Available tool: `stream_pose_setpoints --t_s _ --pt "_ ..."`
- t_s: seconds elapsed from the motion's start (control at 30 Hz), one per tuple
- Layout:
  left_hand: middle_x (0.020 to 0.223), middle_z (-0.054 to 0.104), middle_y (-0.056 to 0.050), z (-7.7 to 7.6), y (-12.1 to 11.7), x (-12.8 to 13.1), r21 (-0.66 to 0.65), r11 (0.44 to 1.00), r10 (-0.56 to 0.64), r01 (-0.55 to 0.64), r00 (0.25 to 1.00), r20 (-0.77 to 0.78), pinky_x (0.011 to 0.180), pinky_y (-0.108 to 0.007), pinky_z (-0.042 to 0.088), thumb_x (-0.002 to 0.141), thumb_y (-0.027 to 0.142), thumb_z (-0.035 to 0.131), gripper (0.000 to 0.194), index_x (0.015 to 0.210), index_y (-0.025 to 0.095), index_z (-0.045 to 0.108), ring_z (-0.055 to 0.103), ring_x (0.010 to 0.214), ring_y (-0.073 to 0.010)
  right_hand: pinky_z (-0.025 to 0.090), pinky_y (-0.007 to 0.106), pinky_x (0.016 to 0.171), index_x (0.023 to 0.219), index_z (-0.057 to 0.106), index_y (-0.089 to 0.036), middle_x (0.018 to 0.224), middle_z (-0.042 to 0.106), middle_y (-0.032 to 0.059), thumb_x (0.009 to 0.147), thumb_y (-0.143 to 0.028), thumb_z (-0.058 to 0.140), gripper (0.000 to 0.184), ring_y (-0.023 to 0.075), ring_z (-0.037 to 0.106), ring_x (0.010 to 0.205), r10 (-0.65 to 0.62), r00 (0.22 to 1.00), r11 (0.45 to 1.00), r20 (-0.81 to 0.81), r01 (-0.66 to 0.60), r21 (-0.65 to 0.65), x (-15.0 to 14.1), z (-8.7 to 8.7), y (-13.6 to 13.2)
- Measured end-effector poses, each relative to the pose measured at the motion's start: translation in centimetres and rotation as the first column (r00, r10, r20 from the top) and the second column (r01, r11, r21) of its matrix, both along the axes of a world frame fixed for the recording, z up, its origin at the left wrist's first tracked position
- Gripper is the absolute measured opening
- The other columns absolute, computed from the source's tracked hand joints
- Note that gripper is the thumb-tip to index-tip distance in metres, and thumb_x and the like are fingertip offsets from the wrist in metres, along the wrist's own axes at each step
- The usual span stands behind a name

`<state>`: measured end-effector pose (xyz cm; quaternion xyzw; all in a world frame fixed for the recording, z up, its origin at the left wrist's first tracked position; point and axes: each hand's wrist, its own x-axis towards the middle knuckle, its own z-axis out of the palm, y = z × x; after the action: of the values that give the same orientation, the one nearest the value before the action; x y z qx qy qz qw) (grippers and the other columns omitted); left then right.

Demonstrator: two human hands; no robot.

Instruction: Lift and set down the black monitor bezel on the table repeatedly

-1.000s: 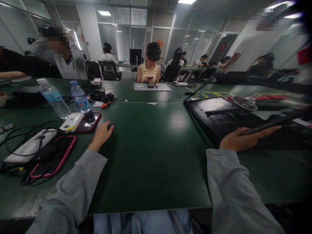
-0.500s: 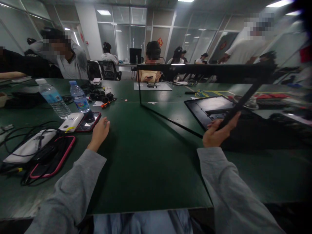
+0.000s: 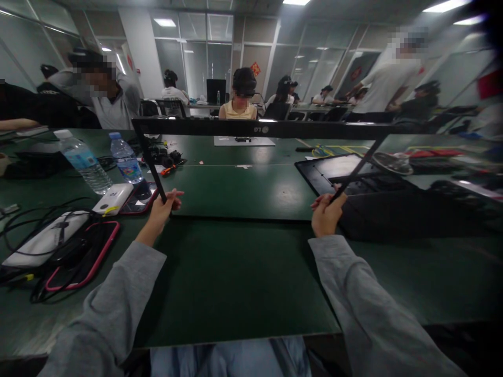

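Note:
A thin black monitor bezel (image 3: 220,126), an open rectangular frame with an LG logo on its wide far bar, is held above the green table (image 3: 243,283). My left hand (image 3: 160,212) is closed on its left side bar. My right hand (image 3: 328,212) grips the right side bar near the front corner. Through the frame's opening the tabletop shows. Just right of my right hand lies a black monitor back panel (image 3: 356,191), partly hidden by the bezel's side and my fingers.
On the left are two water bottles (image 3: 84,162), a white power bank (image 3: 113,198), a phone (image 3: 138,199), a pink-edged phone case (image 3: 112,238) and tangled cables. An orange-handled tool (image 3: 170,168) lies behind. Several people sit across the room; one (image 3: 387,78) stands at the right.
The bezel has swung left and levelled to face me squarely. My left hand, free before, has taken hold of its left bar. My right hand has moved slightly left.

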<state>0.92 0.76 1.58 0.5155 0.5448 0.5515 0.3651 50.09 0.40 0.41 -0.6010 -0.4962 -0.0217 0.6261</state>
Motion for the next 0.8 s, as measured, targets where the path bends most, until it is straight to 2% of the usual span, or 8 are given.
stream_pose_setpoints --t_s 0.13,0.23,0.33,0.53,0.67,0.8 --pt "0.059 0.052 0.003 -0.3 0.0 -0.4 -0.034 0.999 -0.034 0.031 0.994 -0.101 0.055 -0.027 0.042 0.075 0.077 0.065 0.069 0.097 0.012 0.073 0.051 0.053 -0.0105 0.056 0.034 0.067 0.136 0.043 -0.021 0.084 0.061 0.0012 0.095 -0.050 0.044 0.050 0.0149 0.058 0.061 0.069 0.998 0.989 -0.005 -0.069 -0.131 0.7 -1.1 0.8" --pt "0.059 0.050 0.005 -0.3 0.0 -0.5 -0.048 0.998 -0.047 0.042 0.994 -0.103 0.052 -0.026 0.038 0.074 0.075 0.067 0.066 0.095 0.012 0.071 0.048 0.051 -0.0093 0.055 0.035 0.066 0.128 0.047 -0.020 0.079 0.062 0.0017 0.092 -0.052 0.047 0.048 0.0168 0.059 0.060 0.120 0.993 0.968 -0.024 -0.122 -0.218 1.0 -1.9 1.3" --pt "0.059 0.049 0.006 -0.4 0.0 -0.3 -0.040 0.998 -0.058 0.056 0.996 -0.068 0.049 -0.024 0.035 0.073 0.072 0.069 0.063 0.097 0.013 0.067 0.046 0.049 -0.0084 0.053 0.034 0.066 0.121 0.049 -0.021 0.075 0.061 -0.0002 0.091 -0.056 0.047 0.047 0.0164 0.058 0.058 0.136 0.990 0.961 -0.029 -0.139 -0.240 1.3 -2.3 1.5" --pt "0.059 0.049 0.007 -0.6 0.1 -0.1 0.097 0.995 -0.018 0.022 0.999 -0.043 0.050 -0.022 0.036 0.080 0.066 0.066 0.054 0.102 0.017 0.063 0.047 0.051 -0.0089 0.052 0.034 0.067 0.118 0.051 -0.021 0.074 0.061 -0.0007 0.094 -0.053 0.044 0.041 0.0158 0.058 0.058 0.089 0.996 0.980 0.026 -0.083 -0.181 1.4 -1.8 1.3" --pt "0.063 0.053 0.004 0.2 -0.3 0.0 0.224 0.974 0.043 -0.015 0.992 -0.120 0.056 -0.024 0.043 0.087 0.064 0.060 0.047 0.097 0.019 0.062 0.052 0.055 -0.0107 0.053 0.034 0.071 0.122 0.047 -0.022 0.081 0.062 0.0005 0.097 -0.047 0.043 0.036 0.0158 0.062 0.064 0.066 0.998 0.994 0.023 -0.064 -0.087 1.2 -1.1 1.0" --pt "0.066 0.056 0.001 0.9 -0.6 0.2 0.244 0.969 0.093 -0.037 0.971 -0.222 0.063 -0.026 0.047 0.089 0.064 0.055 0.046 0.092 0.019 0.064 0.057 0.061 -0.0128 0.055 0.035 0.074 0.118 0.044 -0.023 0.085 0.062 0.0013 0.096 -0.046 0.045 0.032 0.0160 0.064 0.069 0.068 0.997 0.996 -0.023 -0.069 -0.054 1.2 -1.1 1.2"
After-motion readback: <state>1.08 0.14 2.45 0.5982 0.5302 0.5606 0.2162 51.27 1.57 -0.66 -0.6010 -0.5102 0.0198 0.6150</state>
